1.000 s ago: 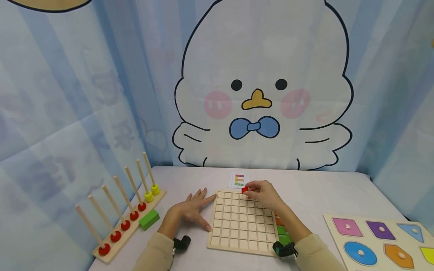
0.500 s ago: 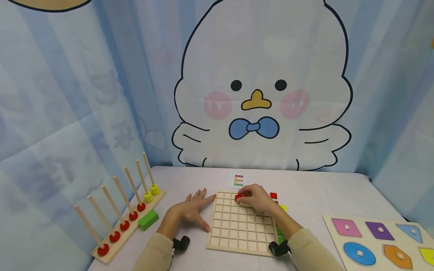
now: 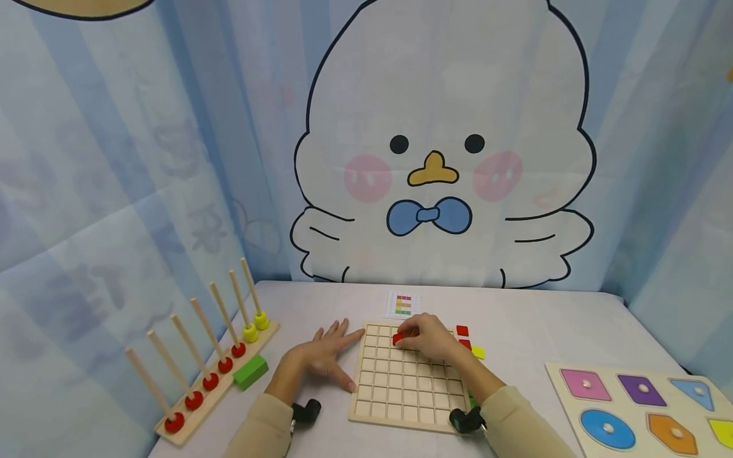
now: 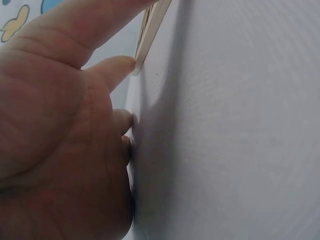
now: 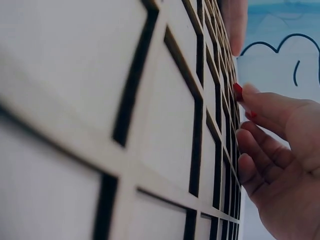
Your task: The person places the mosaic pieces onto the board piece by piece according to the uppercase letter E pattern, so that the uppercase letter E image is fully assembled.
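A wooden grid board [image 3: 401, 394] with square cells lies on the white table. My right hand [image 3: 429, 337] is over its upper part and pinches a small red square tile [image 3: 397, 339] between thumb and fingertips, low over the cells. In the right wrist view the red tile [image 5: 238, 91] shows at the fingertips, right at the grid surface. My left hand [image 3: 323, 356] is spread with straight fingers beside the board, index fingertip and thumb at its left edge. In the left wrist view a fingertip meets the board's side edge [image 4: 145, 45].
Behind the board lies a pattern card [image 3: 403, 305]. Right of it lie red tiles [image 3: 462, 331], a yellow tile [image 3: 478, 352] and green tiles partly hidden by the right arm. A peg stand [image 3: 189, 413] with rings and a green block [image 3: 251, 371] stand left; a shape puzzle [image 3: 647, 407] lies right.
My right hand has moved left and slightly nearer with the red tile, from the board's far edge onto its upper cells. More loose tiles show at right. The left hand stays put.
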